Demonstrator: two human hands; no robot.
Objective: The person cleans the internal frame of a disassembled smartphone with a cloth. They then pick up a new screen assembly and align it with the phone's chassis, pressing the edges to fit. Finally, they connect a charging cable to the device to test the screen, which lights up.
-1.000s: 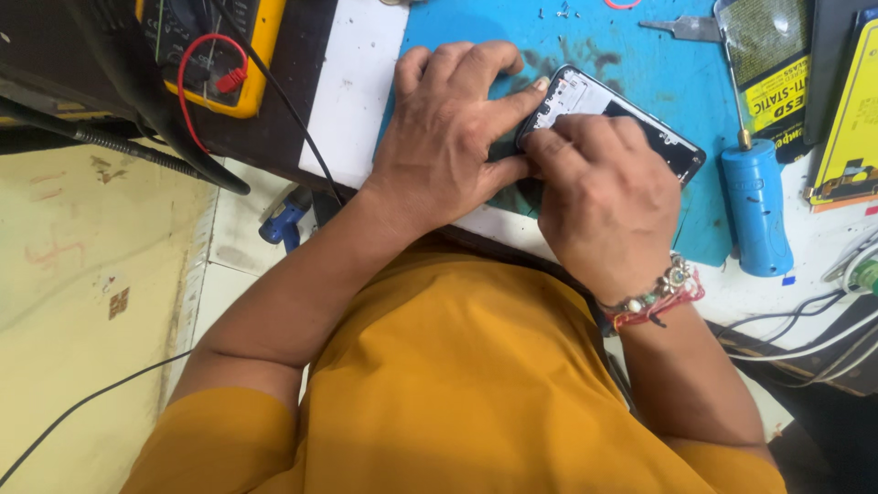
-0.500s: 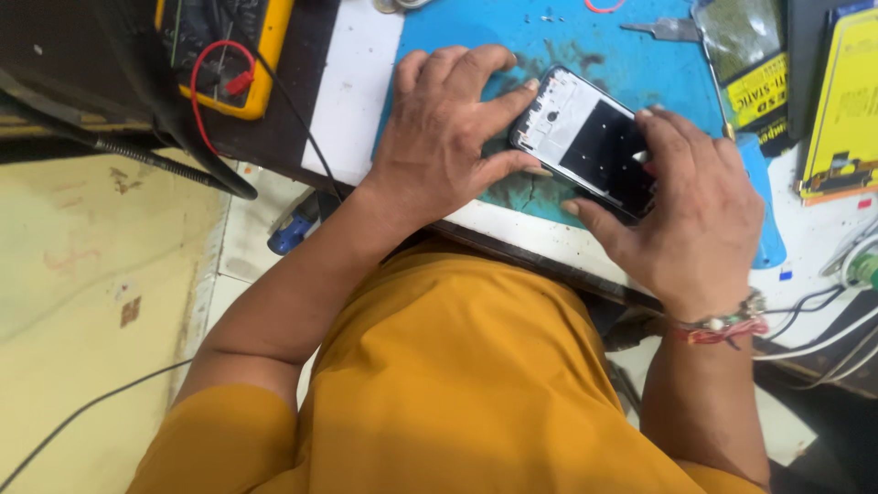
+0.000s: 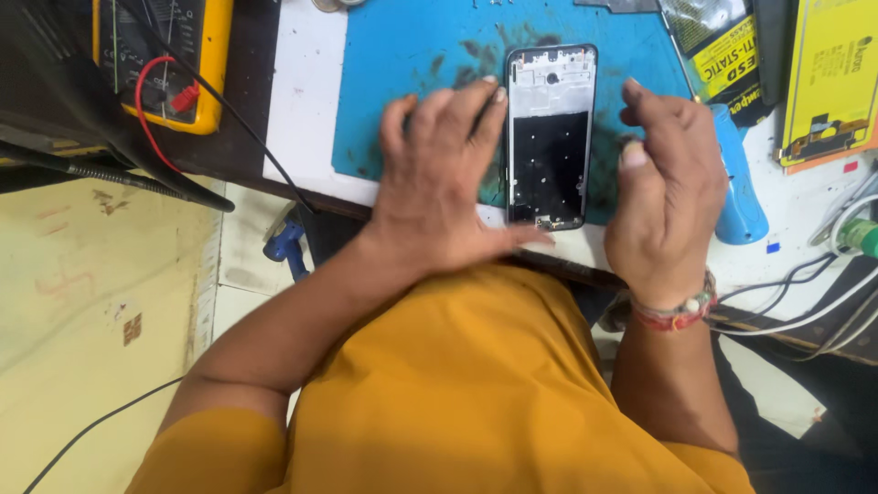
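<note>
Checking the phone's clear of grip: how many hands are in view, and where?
2. Left hand lies flat on the blue mat, beside the opened phone frame's left edge. Right hand is raised, loosely curled, just right of the frame. Neither grips it.

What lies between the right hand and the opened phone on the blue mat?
Nothing visible does. The right hand hovers just right of the phone, with only bare blue mat between them.

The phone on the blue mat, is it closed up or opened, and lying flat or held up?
Opened and lying flat. The phone rests on the blue mat with its bare inner frame facing up, left hand beside it, right hand off it.
</note>
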